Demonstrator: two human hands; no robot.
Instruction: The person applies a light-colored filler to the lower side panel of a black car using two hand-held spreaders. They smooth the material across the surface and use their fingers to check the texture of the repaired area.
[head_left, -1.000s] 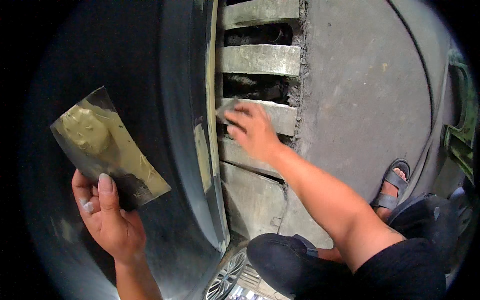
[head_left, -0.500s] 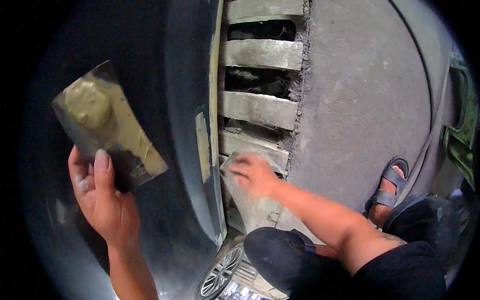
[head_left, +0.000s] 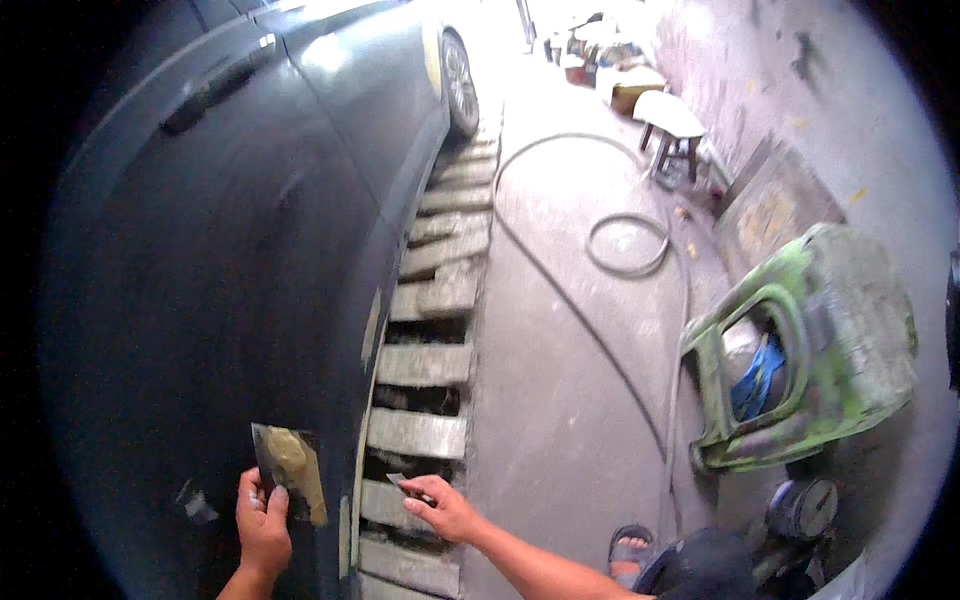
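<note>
Low at the left, my left hand point(head_left: 262, 530) grips a thin flat plate point(head_left: 264, 447) by its near edge, thumb on top. A lump of yellowish putty point(head_left: 288, 452) is smeared over the plate. My right hand point(head_left: 447, 510) is closed on a small putty knife point(head_left: 396, 481), its pale blade pointing toward the car. Beside both hands stands the dark body of a car point(head_left: 220, 300). Strips of yellowish filler point(head_left: 345, 525) run along its lower edge. The knife is apart from the car, above the slatted floor.
Concrete slats point(head_left: 415, 432) with dark gaps lie alongside the car. A hose point(head_left: 590, 340) loops over the grey floor. On the right stands a worn green plastic chair point(head_left: 745, 450) with a blue cloth inside. A stool point(head_left: 668, 115) and clutter are farther off.
My view has lifted and swung forward along the car, bringing the chair, stool and far wheel into sight. My left hand with the plate now appears lower. The putty knife shows more clearly.
</note>
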